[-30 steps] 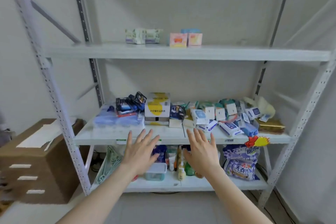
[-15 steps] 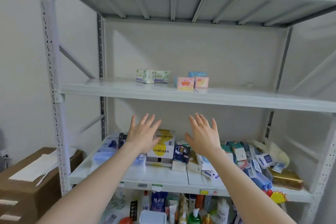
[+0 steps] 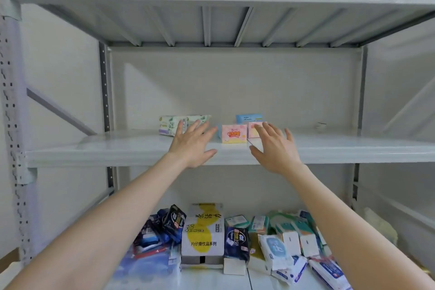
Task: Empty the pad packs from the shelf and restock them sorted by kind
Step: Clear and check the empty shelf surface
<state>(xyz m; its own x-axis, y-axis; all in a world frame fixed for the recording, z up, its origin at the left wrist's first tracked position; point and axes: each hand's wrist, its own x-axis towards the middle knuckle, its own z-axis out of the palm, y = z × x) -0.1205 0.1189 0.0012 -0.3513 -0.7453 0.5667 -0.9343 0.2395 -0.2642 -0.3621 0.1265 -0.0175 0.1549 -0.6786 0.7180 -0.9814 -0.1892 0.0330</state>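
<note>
From the head view, my left grip point(image 3: 191, 146) is released, fingers spread, reaching over the front edge of the upper shelf point(image 3: 117, 148). Its fingertips overlap the green floral pad packs point(image 3: 169, 125), which lie just behind it; I cannot tell if they touch. My right grip point(image 3: 274, 148) is likewise released and empty, its fingertips in front of a pink pad pack point(image 3: 253, 130). Another pink pack point(image 3: 234, 134) stands between my two grips, and a blue pack point(image 3: 248, 118) sits behind the pink ones. The lower shelf point(image 3: 211, 278) carries mixed packs.
</note>
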